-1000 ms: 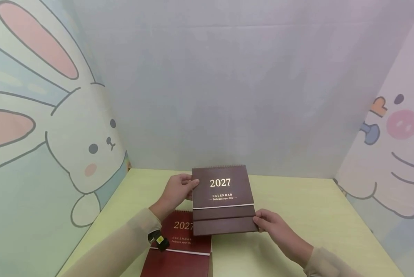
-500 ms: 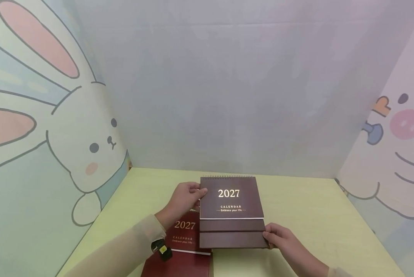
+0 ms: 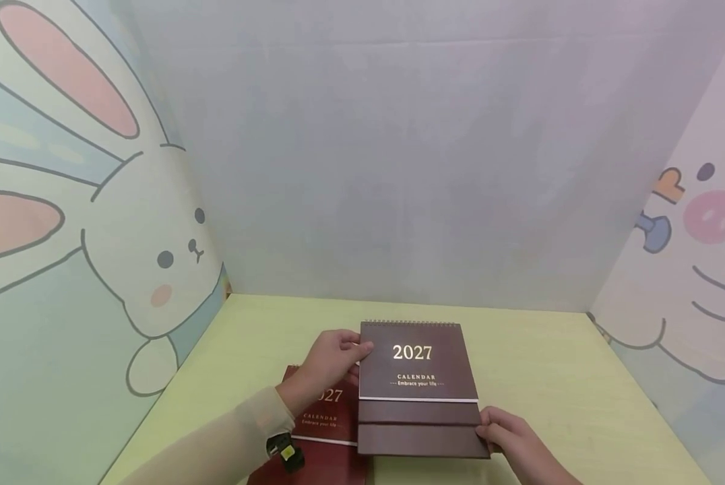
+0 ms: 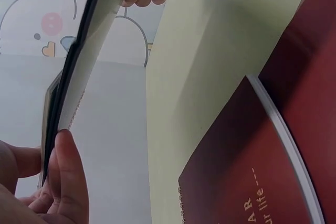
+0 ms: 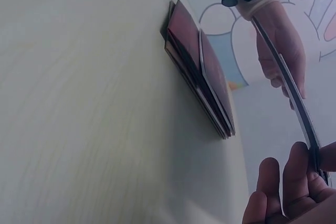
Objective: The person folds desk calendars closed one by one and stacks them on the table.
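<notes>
A dark brown 2027 desk calendar [image 3: 420, 417] with a spiral along its top edge is held above the table by both hands. My left hand [image 3: 332, 357] pinches its left side near the top, thumb on the cover and fingers behind. At the lower right corner, my right hand [image 3: 517, 438] grips it between thumb and fingers. Seen edge-on in the left wrist view, the calendar [image 4: 86, 40] is thin and slightly parted. A red 2027 calendar [image 3: 320, 465] lies on the table below and to the left, partly covered by the left hand and the brown calendar.
The pale yellow-green table [image 3: 556, 364] meets a plain grey backdrop [image 3: 411, 168] at its far edge. A rabbit drawing [image 3: 150, 269] covers the left wall, another cartoon animal [image 3: 696, 269] the right one. A small black device [image 3: 286, 453] is strapped to the left wrist.
Both hands have brought the brown calendar nearer to me and somewhat to the right. It overlaps the red calendar less at the top, and the red one stays in place.
</notes>
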Demonstrator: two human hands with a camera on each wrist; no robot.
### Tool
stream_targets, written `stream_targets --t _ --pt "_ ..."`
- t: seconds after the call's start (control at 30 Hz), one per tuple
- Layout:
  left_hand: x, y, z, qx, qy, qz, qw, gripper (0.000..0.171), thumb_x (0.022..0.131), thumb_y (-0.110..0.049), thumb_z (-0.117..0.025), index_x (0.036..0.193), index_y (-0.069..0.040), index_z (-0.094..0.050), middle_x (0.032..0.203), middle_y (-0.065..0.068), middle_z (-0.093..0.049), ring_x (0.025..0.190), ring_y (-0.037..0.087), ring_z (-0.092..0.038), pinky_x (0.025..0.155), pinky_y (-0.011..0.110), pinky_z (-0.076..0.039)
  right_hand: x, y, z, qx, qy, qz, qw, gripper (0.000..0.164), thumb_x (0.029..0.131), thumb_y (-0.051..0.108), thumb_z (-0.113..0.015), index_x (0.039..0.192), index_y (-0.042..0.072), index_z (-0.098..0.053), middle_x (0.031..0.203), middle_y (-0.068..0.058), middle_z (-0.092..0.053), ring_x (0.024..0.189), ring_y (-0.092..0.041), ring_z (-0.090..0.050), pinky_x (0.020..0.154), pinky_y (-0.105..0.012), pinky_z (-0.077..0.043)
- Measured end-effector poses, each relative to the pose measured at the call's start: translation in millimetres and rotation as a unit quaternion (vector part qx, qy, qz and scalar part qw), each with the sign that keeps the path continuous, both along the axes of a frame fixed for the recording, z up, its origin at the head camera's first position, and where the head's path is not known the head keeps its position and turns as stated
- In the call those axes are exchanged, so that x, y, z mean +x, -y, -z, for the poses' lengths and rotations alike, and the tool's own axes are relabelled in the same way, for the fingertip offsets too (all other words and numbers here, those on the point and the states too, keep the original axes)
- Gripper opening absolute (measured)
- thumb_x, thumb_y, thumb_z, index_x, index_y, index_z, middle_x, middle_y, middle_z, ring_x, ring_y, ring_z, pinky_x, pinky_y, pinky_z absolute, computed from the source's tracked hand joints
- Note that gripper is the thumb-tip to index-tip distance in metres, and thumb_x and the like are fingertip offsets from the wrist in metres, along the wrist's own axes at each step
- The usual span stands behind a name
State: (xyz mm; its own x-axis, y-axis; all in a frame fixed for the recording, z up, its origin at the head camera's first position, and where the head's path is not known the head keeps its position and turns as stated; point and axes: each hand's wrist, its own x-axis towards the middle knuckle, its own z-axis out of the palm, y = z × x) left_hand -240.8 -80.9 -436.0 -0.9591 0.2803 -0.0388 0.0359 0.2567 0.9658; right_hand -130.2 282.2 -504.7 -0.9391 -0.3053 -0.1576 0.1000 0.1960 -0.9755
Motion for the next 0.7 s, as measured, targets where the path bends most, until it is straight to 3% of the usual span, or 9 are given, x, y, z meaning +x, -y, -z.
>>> stream_targets --t 0.13,0.3,0.5,0.7 --pt "3.5 -2.2 0.9 0.008 0.006 0.006 0.9999 0.034 0.116 -0.018 -0.078 0.134 0.011 -0.078 0.102 0.018 -0.089 0.068 0.012 -0.079 0.072 0.049 -0.076 4.3 -4.3 2.4 -0.002 -0.009 -0.008 1.0 0.026 0.114 0.003 -0.05 0.106 -0.022 -0.05 0.089 0.013 -0.064 0.091 0.0 -0.062 0.081 -0.02 -0.048" --pt "2.6 -5.0 5.1 0.006 0.004 0.013 0.9999 0.039 0.115 -0.02 -0.08 0.138 0.011 -0.076 0.104 0.018 -0.089 0.068 0.012 -0.078 0.067 0.044 -0.075 6.4 -7.1 1.1 0.018 0.013 0.007 1.0 0.026 0.113 0.006 -0.051 0.109 -0.02 -0.052 0.09 0.011 -0.064 0.089 -0.001 -0.061 0.082 -0.021 -0.049" --pt "-0.1 -8.6 15.8 -0.015 0.004 0.025 0.9996 0.052 0.113 -0.021 -0.082 0.148 0.015 -0.069 0.119 0.025 -0.087 0.066 0.012 -0.076 0.064 0.041 -0.073 9.8 -9.6 6.2 0.054 0.014 0.027 0.998 0.024 0.112 0.007 -0.054 0.102 -0.015 -0.052 0.082 0.01 -0.056 0.083 -0.002 -0.056 0.078 -0.022 -0.043" --pt "-2.1 -14.2 27.4 -0.027 0.01 0.036 0.999 0.056 0.113 -0.021 -0.082 0.151 0.016 -0.066 0.113 0.021 -0.088 0.066 0.012 -0.074 0.062 0.037 -0.071 11.2 -14.3 17.5 0.068 0.005 0.029 0.997 0.027 0.113 0.008 -0.055 0.1 -0.015 -0.054 0.078 0.011 -0.056 0.083 -0.001 -0.057 0.077 -0.022 -0.043"
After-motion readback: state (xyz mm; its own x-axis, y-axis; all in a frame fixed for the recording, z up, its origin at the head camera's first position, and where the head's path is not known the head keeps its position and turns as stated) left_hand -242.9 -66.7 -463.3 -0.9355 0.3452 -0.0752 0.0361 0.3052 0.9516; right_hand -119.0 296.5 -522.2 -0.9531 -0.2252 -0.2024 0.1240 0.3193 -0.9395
